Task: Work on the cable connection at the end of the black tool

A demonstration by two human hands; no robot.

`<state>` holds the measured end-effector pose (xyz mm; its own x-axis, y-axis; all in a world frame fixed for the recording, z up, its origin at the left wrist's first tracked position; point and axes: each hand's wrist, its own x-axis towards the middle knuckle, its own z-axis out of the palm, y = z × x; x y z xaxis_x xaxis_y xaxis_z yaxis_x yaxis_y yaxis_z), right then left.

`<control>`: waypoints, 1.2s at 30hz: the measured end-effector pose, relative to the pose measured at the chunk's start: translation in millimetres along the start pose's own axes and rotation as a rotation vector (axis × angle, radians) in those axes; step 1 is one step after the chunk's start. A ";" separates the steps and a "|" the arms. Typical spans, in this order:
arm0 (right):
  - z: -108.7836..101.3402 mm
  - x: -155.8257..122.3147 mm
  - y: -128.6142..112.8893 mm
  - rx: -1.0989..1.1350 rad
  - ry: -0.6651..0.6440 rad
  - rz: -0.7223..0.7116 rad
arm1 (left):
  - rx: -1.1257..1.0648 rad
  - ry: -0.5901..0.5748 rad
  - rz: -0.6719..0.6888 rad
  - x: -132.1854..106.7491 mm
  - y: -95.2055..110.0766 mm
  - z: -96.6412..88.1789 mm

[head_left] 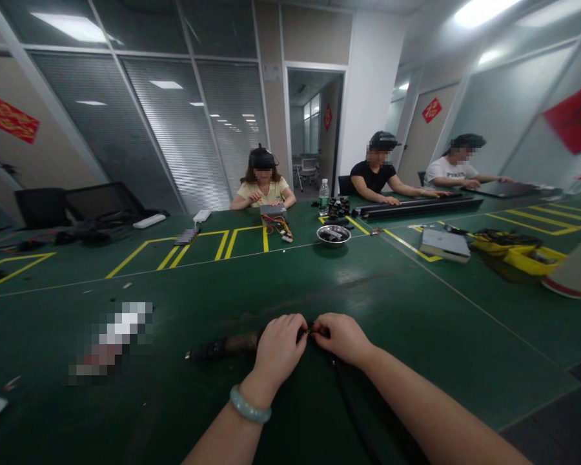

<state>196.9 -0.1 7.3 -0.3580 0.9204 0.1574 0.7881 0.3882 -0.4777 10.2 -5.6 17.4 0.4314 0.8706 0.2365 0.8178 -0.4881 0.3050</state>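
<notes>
A dark, pen-shaped electric screwdriver point(225, 347) lies on the green table, its metal tip pointing left. My left hand point(281, 342), with a pale green bangle point(250, 405) on the wrist, closes over the tool's right end. Close against it, my right hand point(343, 337) is closed in a pinch. A tiny brass-coloured bit point(308, 331) shows between the fingertips of both hands; its kind cannot be made out. Below my right hand a black cable point(351, 407) runs toward the front edge; whether it joins the tool is hidden.
Three people sit across the table point(213, 284). A metal bowl point(334, 236) of dark parts, a water bottle point(324, 197) and a bundle of coloured wires point(279, 226) stand farther back. To the right are a white box point(445, 244) and a yellow tool bag point(532, 258).
</notes>
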 end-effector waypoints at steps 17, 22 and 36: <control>5.8 1.0 -3.0 0.122 -0.001 0.104 | 0.016 0.017 0.009 -0.8 1.4 -2.1; 4.4 -0.6 -6.3 0.146 -0.033 0.148 | -0.001 0.026 0.001 -1.5 1.5 -2.4; 6.6 -4.9 -9.0 -0.036 0.027 0.165 | -0.043 0.048 0.003 -1.1 -0.7 -1.7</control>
<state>188.2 -8.4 5.1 -0.2091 0.9724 0.1032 0.8528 0.2329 -0.4673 8.5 -6.3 18.5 0.4143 0.8657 0.2810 0.7989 -0.4938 0.3433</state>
